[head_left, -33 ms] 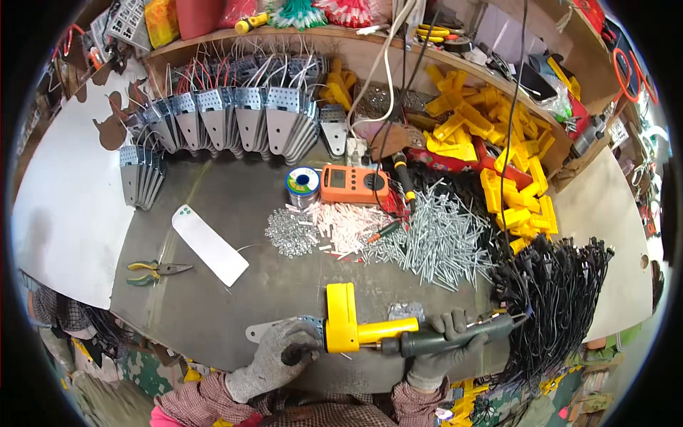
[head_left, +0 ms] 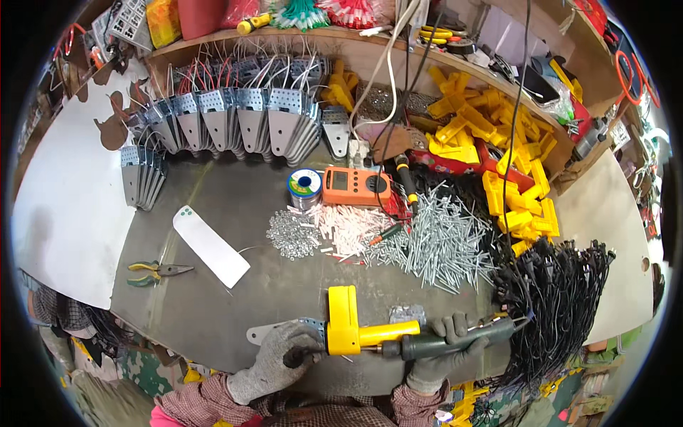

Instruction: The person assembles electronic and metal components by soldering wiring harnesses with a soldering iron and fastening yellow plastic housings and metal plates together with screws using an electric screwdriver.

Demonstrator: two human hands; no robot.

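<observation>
Gloved in grey, my left hand (head_left: 281, 354) is closed round a tapered grey metal plate (head_left: 260, 332) with a perforated bluish end. That end meets a yellow plastic handle housing (head_left: 343, 320), whose tube points right. My right hand (head_left: 435, 368), also gloved, grips a dark green electric screwdriver (head_left: 420, 347) lying level, its wire running off to the right. The driver's nose lies just below the tube's end, and its thin shaft reaches toward the yellow block. The shaft's tip is not clear. Behind the driver lies a small clear plastic bag (head_left: 407, 314).
Screws (head_left: 448, 245), pale sleeves (head_left: 348, 229) and nuts (head_left: 293, 235) are heaped mid-table, before an orange multimeter (head_left: 356, 186) and a solder spool (head_left: 304, 186). Black cords (head_left: 558, 306) pile up right. Pliers (head_left: 160, 272) and a white strip (head_left: 211, 245) lie left; wired plates (head_left: 252, 121) stand behind.
</observation>
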